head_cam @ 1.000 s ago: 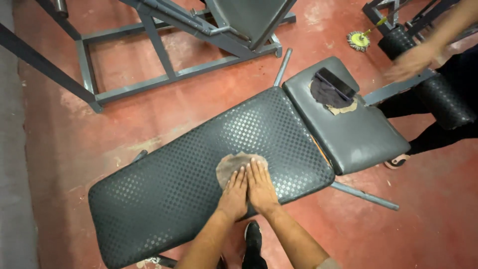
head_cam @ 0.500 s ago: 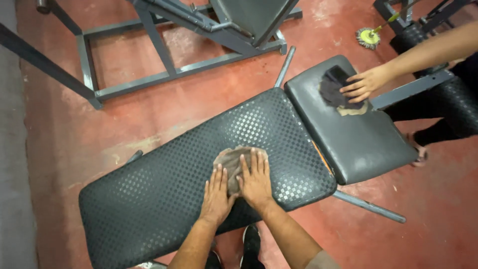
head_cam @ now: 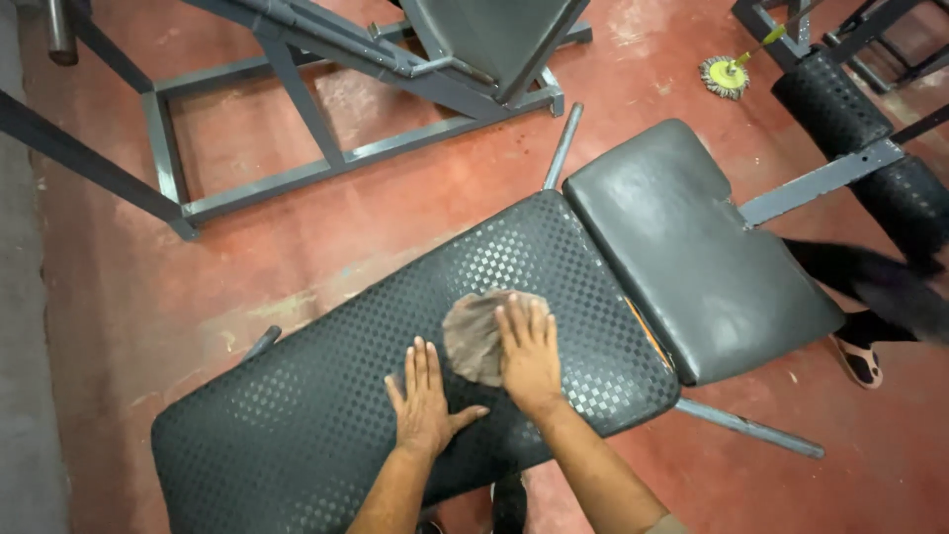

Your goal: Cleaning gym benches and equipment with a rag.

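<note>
Floor: red painted gym floor (head_cam: 297,257), scuffed and patchy, lies under everything in the head view.
Bench: a long black bench pad (head_cam: 326,415) with a checkered texture runs on a slant across the floor, and it is the landmark here.
Seat: a smoother dark seat pad (head_cam: 692,247) butts against the bench's upper right end, a thin orange strip showing in the seam.
Cloth: a crumpled grey-brown cloth (head_cam: 474,336) lies flat on the bench, near its right end, pinned there.
Right hand: the right hand (head_cam: 529,351) presses palm-down, fingers spread over the cloth's right half. It is flat, not gripping, so the weight goes through the cloth into the pad.
Left hand: the left hand (head_cam: 425,396) sits flat on bare bench just left of the cloth, fingers out, holding nothing. Looks like a brace, steadying the lean.
Frame: a grey steel frame (head_cam: 326,148) stands beyond the bench on the far side.
Mop: a small yellow-and-grey mop head (head_cam: 727,74) rests on the floor, well beyond the seat.
Roller: a black padded roller (head_cam: 850,119) sits right of the seat.
Other person: a blurred dark leg and a sandalled foot (head_cam: 860,361) stand right of the seat.
</note>
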